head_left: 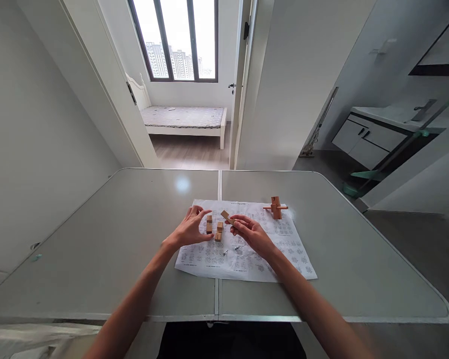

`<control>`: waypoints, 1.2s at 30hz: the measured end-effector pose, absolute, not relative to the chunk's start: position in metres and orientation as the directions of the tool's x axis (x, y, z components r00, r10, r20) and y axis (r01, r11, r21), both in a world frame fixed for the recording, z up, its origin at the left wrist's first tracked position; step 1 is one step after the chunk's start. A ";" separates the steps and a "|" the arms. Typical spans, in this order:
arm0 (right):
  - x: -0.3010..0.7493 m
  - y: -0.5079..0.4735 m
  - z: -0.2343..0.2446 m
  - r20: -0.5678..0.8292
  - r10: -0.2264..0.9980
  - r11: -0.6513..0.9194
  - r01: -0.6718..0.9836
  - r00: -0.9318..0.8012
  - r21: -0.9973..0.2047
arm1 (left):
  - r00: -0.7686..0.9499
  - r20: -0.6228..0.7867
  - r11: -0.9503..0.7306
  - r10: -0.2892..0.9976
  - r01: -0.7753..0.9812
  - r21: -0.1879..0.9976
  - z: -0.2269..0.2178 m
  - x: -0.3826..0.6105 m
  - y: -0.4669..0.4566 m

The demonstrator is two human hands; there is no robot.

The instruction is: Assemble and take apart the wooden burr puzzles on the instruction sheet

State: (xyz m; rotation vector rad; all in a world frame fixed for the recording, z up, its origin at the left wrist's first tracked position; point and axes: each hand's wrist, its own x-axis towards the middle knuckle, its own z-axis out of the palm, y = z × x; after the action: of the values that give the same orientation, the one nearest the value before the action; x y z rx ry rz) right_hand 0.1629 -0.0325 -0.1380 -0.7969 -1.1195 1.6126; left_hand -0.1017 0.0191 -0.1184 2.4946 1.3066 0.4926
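My right hand (253, 236) pinches a small wooden block (225, 215) between thumb and fingers, tilted above the printed paper. Around a notched wooden piece (209, 224) my left hand (191, 227) is held with thumb and fingers spread apart; whether it touches the piece I cannot tell. Between the hands, a second notched wooden piece (219, 231) lies on the paper. Farther right, near the paper's upper right corner, sits a cross-shaped assembly of wooden pieces (276, 208), with one dark mark on it.
A creased printed sheet (299, 267) with rows of small diagrams lies under the hands on a grey table (97, 249). Two small dark-and-silver bits (225, 253) rest on the sheet. Beyond the table are a doorway, a bed (183, 117) and a sink cabinet (372, 137).
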 end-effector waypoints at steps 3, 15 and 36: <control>0.163 -0.033 -0.138 0.016 0.952 -0.090 -0.331 -0.305 -0.939 | 0.594 0.240 -0.640 0.768 0.686 0.347 -0.119 -0.098 0.014; 0.158 -0.036 -0.135 0.072 0.962 0.001 -0.262 -0.262 -0.965 | 0.606 0.347 -0.691 0.716 0.543 0.477 -0.112 -0.074 0.004; 0.156 -0.038 -0.138 0.117 0.985 0.100 -0.131 -0.124 -0.986 | 0.507 0.423 -0.651 0.751 0.463 0.602 -0.112 -0.056 -0.019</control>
State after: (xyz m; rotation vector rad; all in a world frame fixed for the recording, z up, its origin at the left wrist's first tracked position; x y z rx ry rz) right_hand 0.1558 -0.0383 -0.1380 -0.9723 -1.2604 1.2785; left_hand -0.0562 -0.0189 -0.1115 2.3397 1.0018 0.9492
